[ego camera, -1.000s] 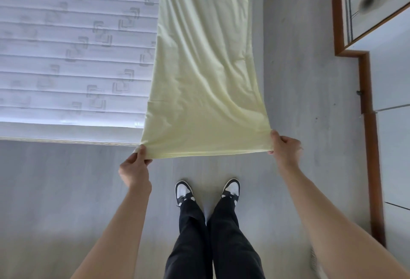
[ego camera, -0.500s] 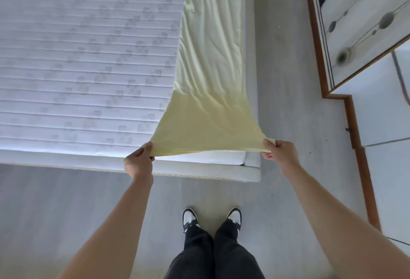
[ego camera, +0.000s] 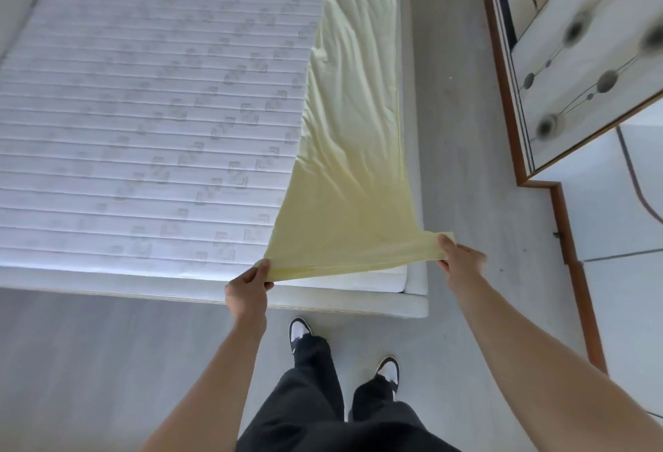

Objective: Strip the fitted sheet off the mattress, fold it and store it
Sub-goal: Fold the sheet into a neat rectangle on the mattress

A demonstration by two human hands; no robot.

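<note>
Grey flooring (ego camera: pixel 462 150) fills the right and lower frame, with a wood-trimmed wardrobe (ego camera: pixel 581 67) at the upper right. Across the upper left lies the bare quilted mattress (ego camera: pixel 150 110) on its pale bed base (ego camera: pixel 416 306). Folded into a long strip, the pale yellow fitted sheet (ego camera: pixel 355 135) runs along the mattress's right edge. At centre frame the left hand (ego camera: pixel 247 290) pinches the sheet's near left corner between thumb and fingers; the right hand (ego camera: pixel 461 259) pinches the near right corner, lifting that end off the mattress. Black trousers and black-and-white shoes (ego camera: pixel 299 331) show at the bottom.
</note>
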